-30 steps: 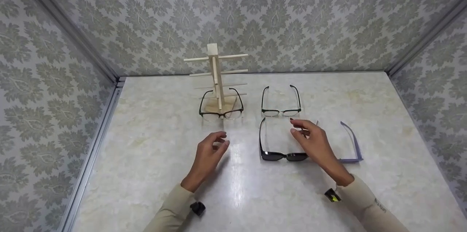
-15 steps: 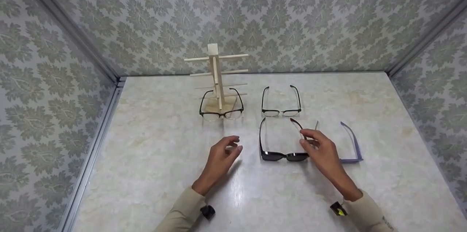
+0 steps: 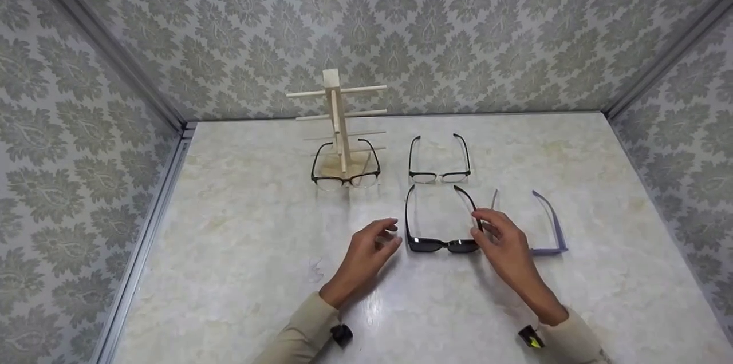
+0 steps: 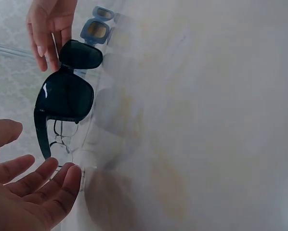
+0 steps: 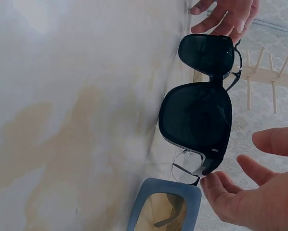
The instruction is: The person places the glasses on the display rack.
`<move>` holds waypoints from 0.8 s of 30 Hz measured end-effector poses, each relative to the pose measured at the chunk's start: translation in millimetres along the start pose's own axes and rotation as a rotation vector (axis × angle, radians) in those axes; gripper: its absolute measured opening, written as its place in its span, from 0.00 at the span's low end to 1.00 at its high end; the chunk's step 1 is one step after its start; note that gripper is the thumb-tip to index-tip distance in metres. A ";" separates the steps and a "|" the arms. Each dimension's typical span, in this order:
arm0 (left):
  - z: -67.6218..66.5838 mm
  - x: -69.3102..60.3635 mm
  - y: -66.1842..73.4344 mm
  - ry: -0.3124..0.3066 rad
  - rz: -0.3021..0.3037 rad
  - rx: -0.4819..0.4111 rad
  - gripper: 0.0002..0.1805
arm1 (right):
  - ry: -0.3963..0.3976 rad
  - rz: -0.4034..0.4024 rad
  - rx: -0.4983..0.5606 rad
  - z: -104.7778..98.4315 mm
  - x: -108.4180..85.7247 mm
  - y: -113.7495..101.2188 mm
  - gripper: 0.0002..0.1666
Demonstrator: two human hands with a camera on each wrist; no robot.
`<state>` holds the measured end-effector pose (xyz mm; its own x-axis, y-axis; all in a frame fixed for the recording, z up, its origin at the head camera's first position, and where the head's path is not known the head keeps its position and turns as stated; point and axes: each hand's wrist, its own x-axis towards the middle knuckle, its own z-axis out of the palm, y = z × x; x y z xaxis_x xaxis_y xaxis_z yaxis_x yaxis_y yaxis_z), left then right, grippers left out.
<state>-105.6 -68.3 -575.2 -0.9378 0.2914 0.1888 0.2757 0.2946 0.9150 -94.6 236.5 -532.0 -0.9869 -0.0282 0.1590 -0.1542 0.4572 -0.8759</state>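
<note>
Black sunglasses [image 3: 426, 245] stand on the table, lenses toward me and temples pointing away. My left hand [image 3: 366, 249] is just left of them, thumb and fingers apart; in the left wrist view that hand [image 4: 33, 192] reaches toward the tip of the left temple with nothing in its grasp. At the right temple is my right hand [image 3: 507, 244], its fingers loosely bent. In the right wrist view the thumb of this hand [image 5: 259, 197] stays well away from the sunglasses [image 5: 197, 118], while the lower fingertips lie at the hinge; whether they touch it I cannot tell.
Blue-framed glasses [image 3: 550, 252] stand right of the sunglasses, partly behind my right hand. Clear-lensed glasses with dark upper rims [image 3: 424, 174] lie behind. A wooden peg stand [image 3: 338, 118] rises at back left, with another dark-rimmed pair [image 3: 346, 181] at its foot. Patterned walls surround the table.
My left hand has moved right, up to the left side of the sunglasses. My right hand has drawn back a little and right, to the right temple. The glasses have stayed put.
</note>
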 end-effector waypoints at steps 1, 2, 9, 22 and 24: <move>1.4 0.8 0.4 -0.008 -0.003 -0.007 0.22 | -0.003 0.006 0.004 0.3 -0.9 0.5 0.20; 3.0 1.6 0.6 -0.015 -0.004 -0.012 0.23 | -0.005 0.011 0.007 0.6 -1.8 1.1 0.20; 13.5 7.5 -0.4 -0.027 0.002 -0.037 0.24 | -0.032 0.038 0.050 2.8 -4.8 4.8 0.22; 22.4 13.7 4.1 -0.029 -0.007 -0.079 0.26 | -0.061 0.063 0.020 1.3 -6.2 7.9 0.23; 22.5 12.8 4.0 -0.022 -0.002 -0.074 0.25 | -0.064 0.073 0.025 1.5 -6.2 8.0 0.23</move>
<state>-111.8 -43.0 -577.1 -0.9331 0.3113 0.1802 0.2571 0.2270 0.9393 -89.8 239.0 -540.7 -0.9965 -0.0527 0.0653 -0.0819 0.4375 -0.8955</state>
